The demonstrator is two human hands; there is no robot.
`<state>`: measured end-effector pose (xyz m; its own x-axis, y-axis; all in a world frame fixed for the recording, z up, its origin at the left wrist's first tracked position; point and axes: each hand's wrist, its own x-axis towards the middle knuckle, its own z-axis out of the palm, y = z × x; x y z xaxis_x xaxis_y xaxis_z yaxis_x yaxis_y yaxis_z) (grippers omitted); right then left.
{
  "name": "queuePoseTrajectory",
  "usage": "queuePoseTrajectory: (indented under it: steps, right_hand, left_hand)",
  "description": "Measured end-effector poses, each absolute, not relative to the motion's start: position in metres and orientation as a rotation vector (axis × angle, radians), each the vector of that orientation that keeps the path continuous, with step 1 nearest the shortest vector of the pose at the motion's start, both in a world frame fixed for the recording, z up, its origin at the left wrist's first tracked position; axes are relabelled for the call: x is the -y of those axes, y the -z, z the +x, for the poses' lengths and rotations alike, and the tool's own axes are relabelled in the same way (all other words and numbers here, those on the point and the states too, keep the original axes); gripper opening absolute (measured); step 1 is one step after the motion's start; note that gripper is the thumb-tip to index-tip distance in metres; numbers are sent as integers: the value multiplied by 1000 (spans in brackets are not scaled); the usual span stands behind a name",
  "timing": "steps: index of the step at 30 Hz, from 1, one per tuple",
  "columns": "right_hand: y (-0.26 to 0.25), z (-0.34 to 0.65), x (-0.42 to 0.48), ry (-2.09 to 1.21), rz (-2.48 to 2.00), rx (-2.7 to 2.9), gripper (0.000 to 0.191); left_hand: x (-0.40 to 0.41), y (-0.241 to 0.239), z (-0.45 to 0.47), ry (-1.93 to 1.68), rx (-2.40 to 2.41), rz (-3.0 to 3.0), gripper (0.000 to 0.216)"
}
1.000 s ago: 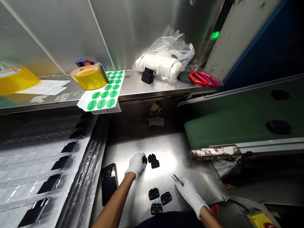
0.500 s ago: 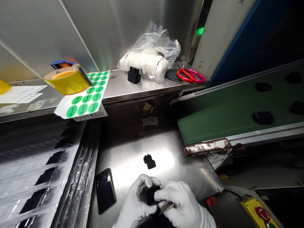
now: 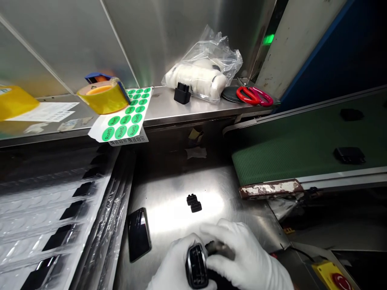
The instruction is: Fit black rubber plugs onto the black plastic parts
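Observation:
My left hand (image 3: pixel 175 262), in a white glove, is closed around a small black plastic housing (image 3: pixel 197 268). The housing is tilted so that its recessed, slotted side faces up. Right beside it is my right hand (image 3: pixel 242 253), also gloved, with its fingers curled and the thumb close to the housing's edge. Something dark and greyish (image 3: pixel 222 247) shows between these fingers, too unclear to name. Ahead of both hands, two small black plastic parts (image 3: pixel 194 203) lie touching on the metal table (image 3: pixel 169 193).
A phone (image 3: pixel 139 234) and stacked clear trays of black parts (image 3: pixel 72 209) are at left. The shelf holds yellow tape (image 3: pixel 102 100), green RoHS stickers (image 3: pixel 121 131), a black plug housing (image 3: pixel 182 94), a bag of white rolls (image 3: pixel 199 78) and red scissors (image 3: pixel 254 96). A green conveyor (image 3: pixel 290 153) runs at right.
The housing in my left hand has turned, now showing its slotted side. My right fingers have lifted and spread from it somewhat. The view has shifted left; black parts on the conveyor have moved rightward.

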<state>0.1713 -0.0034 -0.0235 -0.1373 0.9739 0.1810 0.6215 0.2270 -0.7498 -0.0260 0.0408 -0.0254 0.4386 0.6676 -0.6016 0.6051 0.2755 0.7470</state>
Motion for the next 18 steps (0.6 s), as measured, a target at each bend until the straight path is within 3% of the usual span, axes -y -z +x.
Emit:
queuePoseTrajectory:
  steps: [2, 6, 10, 14, 18]
  right_hand:
    - [21, 173, 9, -528, -1607, 1784, 47]
    - [11, 173, 6, -132, -1533, 1972, 21]
    - [0, 169, -5, 117, -1483, 2246, 7]
    - [-3, 165, -12, 303, -1529, 2298, 19]
    - [-2, 161, -13, 243, -1535, 2352, 17]
  left_hand:
    - [-42, 30, -21, -134, -1194, 1450, 52]
    - [-42, 29, -10, -169, -1252, 1510, 23]
    - [-40, 21, -1, -238, -1253, 1532, 11]
    - [-40, 20, 3, -275, -1253, 1517, 5]
    - [-40, 24, 3, -196, -1305, 1608, 5]
